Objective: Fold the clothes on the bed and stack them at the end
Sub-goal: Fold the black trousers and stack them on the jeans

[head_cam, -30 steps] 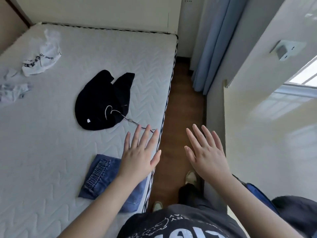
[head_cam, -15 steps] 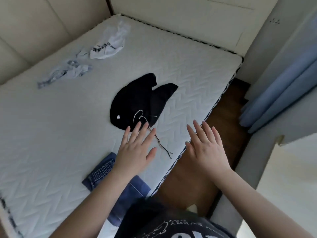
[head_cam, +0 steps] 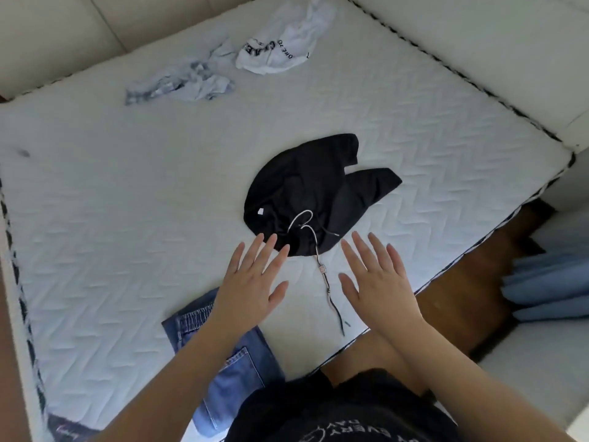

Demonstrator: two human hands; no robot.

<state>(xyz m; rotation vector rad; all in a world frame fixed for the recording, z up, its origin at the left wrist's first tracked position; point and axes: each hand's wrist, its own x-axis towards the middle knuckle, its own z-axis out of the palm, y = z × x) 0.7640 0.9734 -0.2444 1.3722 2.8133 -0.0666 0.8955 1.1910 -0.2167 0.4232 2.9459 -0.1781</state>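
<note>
A crumpled black garment (head_cam: 306,196) with a long drawstring (head_cam: 325,275) lies in the middle of the white mattress (head_cam: 127,218). My left hand (head_cam: 255,282) hovers flat with fingers spread just before its near edge, holding nothing. My right hand (head_cam: 376,282) is spread open beside the drawstring, also holding nothing. Folded blue jeans (head_cam: 229,362) lie under my left forearm at the near edge. A crumpled white shirt with black lettering (head_cam: 280,49) and a pale blue-grey garment (head_cam: 185,84) lie at the far side.
A cream padded wall (head_cam: 47,33) borders the bed at the far left and back. Brown wooden floor (head_cam: 462,298) runs along the right edge of the mattress. A blue curtain (head_cam: 548,282) hangs at the right. A dark printed item (head_cam: 67,432) lies at the near left corner.
The view has swung left from the floor and wall to the bed. Both open hands have moved over the mattress, closer to the black garment.
</note>
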